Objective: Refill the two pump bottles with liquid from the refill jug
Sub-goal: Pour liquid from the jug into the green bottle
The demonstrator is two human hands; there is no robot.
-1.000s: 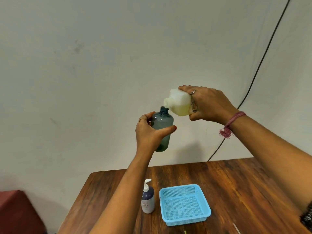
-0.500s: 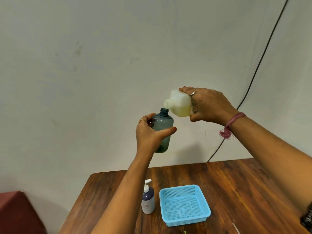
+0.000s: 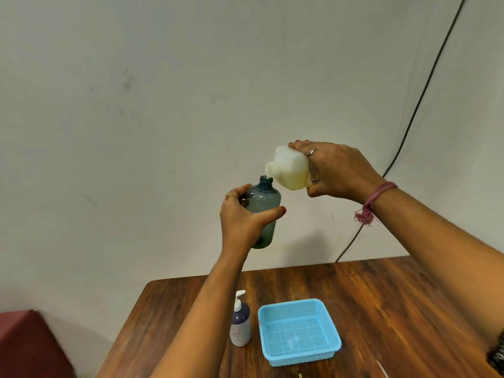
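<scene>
In the head view, both hands are raised in front of a pale wall, well above the brown wooden desk [image 3: 395,301]. The left hand [image 3: 242,219] is wrapped around the body of a translucent grey-blue plastic bottle [image 3: 263,203], thumb across the front and fingers behind; the bottle stands upright with its threaded neck uncapped. The right hand [image 3: 338,170] is closed around the base end of a white translucent plastic refill jug [image 3: 290,170] holding yellowish liquid, tipped so that its wide open mouth points down and left, right at the rim of the bottle's neck. Whether liquid is running cannot be made out. A pink thread band [image 3: 373,200] circles the right wrist. Down on the desk stands a small dark purple pump bottle with a white pump head [image 3: 240,323], upright, and just beside it to the right a light blue perforated plastic basket [image 3: 300,347]. A black cable [image 3: 425,91] runs down the wall.
</scene>
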